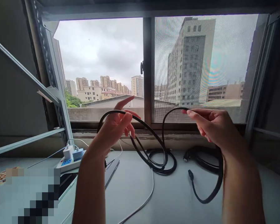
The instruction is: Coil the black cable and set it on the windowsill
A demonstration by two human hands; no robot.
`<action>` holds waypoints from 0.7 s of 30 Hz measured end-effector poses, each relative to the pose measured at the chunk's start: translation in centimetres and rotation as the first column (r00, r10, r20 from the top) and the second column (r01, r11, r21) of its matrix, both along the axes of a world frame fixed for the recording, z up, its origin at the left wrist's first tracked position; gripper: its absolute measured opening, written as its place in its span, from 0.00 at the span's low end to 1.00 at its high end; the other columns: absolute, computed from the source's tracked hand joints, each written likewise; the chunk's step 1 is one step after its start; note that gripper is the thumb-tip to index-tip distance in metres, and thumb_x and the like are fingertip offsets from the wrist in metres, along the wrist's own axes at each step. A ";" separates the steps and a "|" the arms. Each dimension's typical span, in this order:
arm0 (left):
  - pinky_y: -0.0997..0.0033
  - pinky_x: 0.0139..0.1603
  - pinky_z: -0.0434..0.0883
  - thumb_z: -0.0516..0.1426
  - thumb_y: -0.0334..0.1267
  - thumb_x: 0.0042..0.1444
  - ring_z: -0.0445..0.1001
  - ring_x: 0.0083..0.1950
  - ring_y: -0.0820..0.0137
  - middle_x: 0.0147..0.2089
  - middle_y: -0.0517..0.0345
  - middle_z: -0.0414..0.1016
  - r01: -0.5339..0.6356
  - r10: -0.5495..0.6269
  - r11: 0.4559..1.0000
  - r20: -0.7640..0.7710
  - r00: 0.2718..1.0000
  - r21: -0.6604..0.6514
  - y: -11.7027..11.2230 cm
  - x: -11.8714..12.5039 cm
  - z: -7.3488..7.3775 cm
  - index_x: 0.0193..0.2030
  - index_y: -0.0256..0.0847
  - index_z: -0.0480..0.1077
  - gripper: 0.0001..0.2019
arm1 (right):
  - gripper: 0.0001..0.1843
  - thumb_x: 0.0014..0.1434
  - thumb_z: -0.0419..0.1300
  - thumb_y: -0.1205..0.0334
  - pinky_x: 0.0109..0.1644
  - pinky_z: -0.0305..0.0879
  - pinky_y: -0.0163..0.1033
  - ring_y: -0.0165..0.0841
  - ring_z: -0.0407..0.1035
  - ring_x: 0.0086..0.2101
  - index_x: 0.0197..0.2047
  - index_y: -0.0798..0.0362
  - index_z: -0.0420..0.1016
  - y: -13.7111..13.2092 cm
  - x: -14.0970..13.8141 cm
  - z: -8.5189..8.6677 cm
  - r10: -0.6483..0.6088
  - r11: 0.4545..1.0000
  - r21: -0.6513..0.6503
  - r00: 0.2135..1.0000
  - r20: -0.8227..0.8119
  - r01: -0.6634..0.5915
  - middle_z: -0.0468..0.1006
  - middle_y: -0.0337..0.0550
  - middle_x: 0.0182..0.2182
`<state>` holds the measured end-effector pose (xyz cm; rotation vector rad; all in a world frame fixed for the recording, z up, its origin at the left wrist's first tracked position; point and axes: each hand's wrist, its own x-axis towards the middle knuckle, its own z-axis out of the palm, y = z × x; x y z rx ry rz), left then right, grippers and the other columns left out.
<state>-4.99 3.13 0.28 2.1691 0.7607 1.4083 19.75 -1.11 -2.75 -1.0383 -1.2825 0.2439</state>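
A long black cable (154, 133) runs between my two hands in loose loops, and part of it lies coiled on the table below. My left hand (113, 129) is raised at centre left, its thumb and some fingers closed round the cable and its index finger stretched up. One loop arches over the back of that hand. At the right, my right hand (211, 124) pinches the cable between thumb and fingers. Below it lies a second coiled black cable (220, 179), partly hidden by my forearm, with one plug end (190, 174) pointing up.
A white power strip (68, 165) with chargers plugged in stands on the left. A thin light cable (153, 183) crosses the tabletop (172, 199). Beside my left forearm lies a dark flat object (111, 172). Metal shelf posts (58, 84) flank the window (148, 62) behind.
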 end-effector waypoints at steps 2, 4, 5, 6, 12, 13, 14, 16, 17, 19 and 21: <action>0.75 0.21 0.66 0.50 0.55 0.57 0.71 0.21 0.75 0.38 0.52 0.75 -0.030 0.027 0.998 0.056 0.998 0.057 0.2 0.7 0.0 0.61 0.44 0.59 0.28 | 0.21 0.51 0.62 0.47 0.10 0.41 0.25 0.22 0.48 0.09 0.37 0.58 0.81 0.0 -0.3 0.0 -0.048 0.999 -0.004 0.997 0.059 0.048 0.56 0.32 0.10; 0.75 0.25 0.68 0.52 0.55 0.56 0.73 0.25 0.73 0.39 0.52 0.76 -0.082 0.075 0.991 0.071 0.995 0.107 0.4 1.1 0.0 0.55 0.43 0.66 0.25 | 0.21 0.52 0.62 0.47 0.10 0.42 0.25 0.23 0.49 0.09 0.38 0.56 0.81 -0.2 -0.6 0.0 -0.032 0.999 0.007 0.995 0.099 0.032 0.56 0.31 0.09; 0.75 0.27 0.69 0.54 0.54 0.55 0.74 0.27 0.72 0.38 0.53 0.77 -0.108 0.101 0.987 0.064 0.993 0.121 0.5 1.1 0.0 0.51 0.43 0.70 0.22 | 0.20 0.52 0.62 0.47 0.10 0.42 0.26 0.23 0.49 0.09 0.38 0.56 0.81 -0.3 -0.8 0.0 -0.022 1.000 0.021 0.994 0.111 0.020 0.56 0.31 0.09; 0.75 0.28 0.70 0.55 0.53 0.54 0.75 0.29 0.71 0.36 0.54 0.77 -0.134 0.128 0.983 0.055 0.990 0.126 0.7 1.1 0.0 0.46 0.42 0.73 0.20 | 0.19 0.52 0.62 0.48 0.10 0.42 0.26 0.23 0.49 0.09 0.38 0.55 0.82 -0.5 -0.9 0.1 -0.018 0.999 0.039 0.993 0.117 0.013 0.56 0.31 0.09; 0.76 0.28 0.68 0.56 0.52 0.53 0.73 0.26 0.72 0.24 0.57 0.75 -0.233 0.220 0.971 0.177 0.959 0.054 1.9 -0.2 -0.6 0.31 0.40 0.76 0.17 | 0.18 0.51 0.64 0.48 0.10 0.41 0.25 0.22 0.47 0.09 0.37 0.54 0.82 -1.3 -0.2 0.1 -0.116 0.992 0.058 0.989 0.088 0.111 0.56 0.31 0.09; 0.76 0.27 0.67 0.57 0.51 0.53 0.73 0.26 0.72 0.24 0.57 0.75 -0.240 0.229 0.970 0.212 0.950 0.027 2.2 -0.5 -0.8 0.30 0.40 0.76 0.16 | 0.19 0.49 0.64 0.47 0.10 0.41 0.25 0.22 0.47 0.09 0.37 0.54 0.82 -1.3 0.2 0.1 -0.135 0.990 0.043 0.988 0.072 0.132 0.56 0.31 0.09; 0.77 0.27 0.67 0.57 0.51 0.53 0.73 0.26 0.73 0.23 0.58 0.75 -0.248 0.242 0.969 0.248 0.938 -0.006 2.6 -0.7 -0.9 0.30 0.40 0.76 0.16 | 0.21 0.48 0.65 0.46 0.09 0.41 0.26 0.23 0.48 0.09 0.38 0.54 0.82 -1.2 0.6 0.0 -0.154 0.988 0.031 0.987 0.050 0.153 0.56 0.31 0.09; 0.77 0.26 0.66 0.58 0.51 0.52 0.72 0.24 0.74 0.21 0.58 0.74 -0.261 0.272 0.962 0.329 0.904 -0.080 3.4 -1.1 -1.2 0.29 0.40 0.76 0.15 | 0.22 0.46 0.66 0.45 0.09 0.41 0.26 0.23 0.48 0.09 0.38 0.53 0.82 -1.0 1.4 -0.2 -0.204 0.979 0.019 0.979 0.008 0.203 0.55 0.31 0.10; 0.78 0.25 0.66 0.58 0.51 0.51 0.72 0.22 0.75 0.21 0.59 0.73 -0.265 0.288 0.958 0.378 0.880 -0.112 3.8 -1.3 -1.3 0.30 0.39 0.76 0.15 | 0.22 0.45 0.66 0.45 0.09 0.41 0.26 0.23 0.48 0.09 0.37 0.53 0.82 -0.8 1.9 -0.3 -0.235 0.972 0.017 0.972 -0.012 0.235 0.55 0.31 0.10; 0.78 0.22 0.64 0.59 0.51 0.51 0.69 0.19 0.76 0.19 0.61 0.72 -0.270 0.313 0.950 0.491 0.813 -0.158 4.6 -1.5 -1.6 0.31 0.39 0.75 0.16 | 0.20 0.43 0.67 0.46 0.09 0.41 0.26 0.23 0.47 0.10 0.35 0.52 0.83 -0.6 2.7 -0.4 -0.282 0.959 0.016 0.958 -0.056 0.284 0.55 0.32 0.10; 0.78 0.19 0.61 0.58 0.52 0.52 0.67 0.16 0.78 0.17 0.62 0.70 -0.278 0.337 0.941 0.611 0.717 -0.193 5.4 -1.9 -1.8 0.30 0.38 0.74 0.16 | 0.19 0.43 0.67 0.48 0.10 0.41 0.26 0.23 0.47 0.10 0.35 0.52 0.83 -0.6 3.5 -0.5 -0.322 0.945 0.025 0.941 -0.109 0.326 0.57 0.33 0.11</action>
